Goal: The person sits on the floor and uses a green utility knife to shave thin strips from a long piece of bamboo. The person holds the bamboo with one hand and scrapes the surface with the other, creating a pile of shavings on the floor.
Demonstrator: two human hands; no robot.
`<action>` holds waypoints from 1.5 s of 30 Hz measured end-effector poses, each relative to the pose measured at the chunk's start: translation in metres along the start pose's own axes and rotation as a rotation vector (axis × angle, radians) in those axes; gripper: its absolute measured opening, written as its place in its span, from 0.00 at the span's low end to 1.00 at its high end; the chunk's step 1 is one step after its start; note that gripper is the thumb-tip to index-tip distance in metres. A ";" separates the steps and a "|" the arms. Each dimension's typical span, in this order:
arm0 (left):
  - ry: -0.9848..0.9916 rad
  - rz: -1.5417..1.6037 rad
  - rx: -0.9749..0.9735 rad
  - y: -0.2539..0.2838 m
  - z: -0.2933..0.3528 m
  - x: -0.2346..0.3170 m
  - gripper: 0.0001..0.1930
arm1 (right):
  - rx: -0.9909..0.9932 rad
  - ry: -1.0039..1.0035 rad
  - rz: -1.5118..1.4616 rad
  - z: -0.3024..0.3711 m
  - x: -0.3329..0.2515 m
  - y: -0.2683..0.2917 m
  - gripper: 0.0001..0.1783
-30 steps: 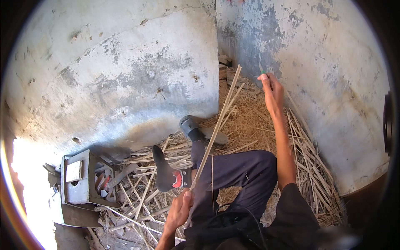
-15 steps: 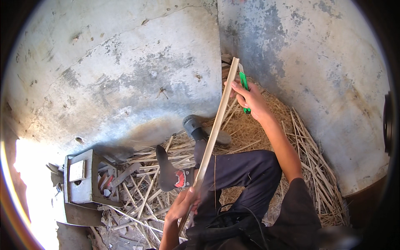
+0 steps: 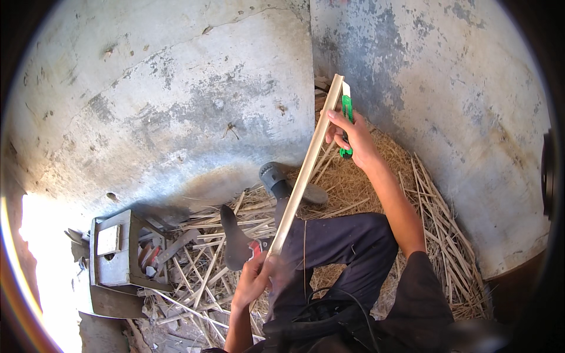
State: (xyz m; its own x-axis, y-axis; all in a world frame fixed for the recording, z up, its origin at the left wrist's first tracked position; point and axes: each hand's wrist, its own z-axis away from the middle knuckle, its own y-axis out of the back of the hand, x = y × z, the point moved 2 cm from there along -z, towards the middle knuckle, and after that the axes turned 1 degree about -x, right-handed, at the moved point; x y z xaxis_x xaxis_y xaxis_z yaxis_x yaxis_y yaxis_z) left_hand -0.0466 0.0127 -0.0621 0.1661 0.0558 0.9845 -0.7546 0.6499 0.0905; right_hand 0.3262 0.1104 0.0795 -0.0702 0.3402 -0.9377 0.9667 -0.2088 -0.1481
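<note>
A long pale split-bamboo strip point(image 3: 306, 165) slants across the middle, its upper end by the corner of the walls. My left hand point(image 3: 252, 283) is closed round its lower part, beside my sock-covered foot, and there is some motion blur at the fingers. Near the upper end, my right hand point(image 3: 360, 142) holds a green utility knife point(image 3: 347, 107) with the blade out and pointing up. The right thumb and fingertips also press on the strip, so knife and bamboo lie side by side. The blade's edge sits close to the strip; whether it touches I cannot tell.
Loose bamboo strips point(image 3: 444, 247) lie in a heap along the right wall, more on the left floor. Fine shavings point(image 3: 353, 185) cover the ground ahead. A battered wooden box point(image 3: 113, 267) stands at left. A grey slipper point(image 3: 272, 176) is on one foot. Worn walls point(image 3: 194, 106) meet ahead.
The strip has shifted slightly upward and turned a little. The left hand's grip has changed, and the strip's tail below it no longer shows clearly. The knife has tilted, showing more blade.
</note>
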 end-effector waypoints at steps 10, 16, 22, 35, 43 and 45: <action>0.024 -0.008 0.095 -0.003 -0.001 0.006 0.21 | 0.050 0.043 0.057 0.009 0.006 0.008 0.17; -0.031 -0.074 0.191 0.003 0.003 0.013 0.17 | 0.081 0.045 0.056 0.012 0.015 0.014 0.26; -0.039 -0.216 0.318 0.010 0.007 0.031 0.17 | 0.093 0.055 0.091 0.013 0.026 0.020 0.48; -0.047 -0.148 0.263 0.008 0.002 0.014 0.19 | 0.169 0.048 0.139 0.018 0.026 0.020 0.56; -0.099 -0.186 0.263 0.009 0.000 0.005 0.19 | 0.163 0.092 0.112 0.020 0.024 0.017 0.54; -0.102 -0.222 0.280 0.008 0.000 0.007 0.19 | 0.157 0.119 0.109 0.021 0.023 0.016 0.53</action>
State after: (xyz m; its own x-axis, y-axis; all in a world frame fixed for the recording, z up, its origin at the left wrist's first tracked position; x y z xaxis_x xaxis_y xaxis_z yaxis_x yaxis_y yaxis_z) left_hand -0.0516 0.0187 -0.0540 0.2915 -0.1482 0.9450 -0.8542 0.4044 0.3269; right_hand 0.3350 0.0953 0.0489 0.0712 0.4113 -0.9087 0.9163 -0.3870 -0.1033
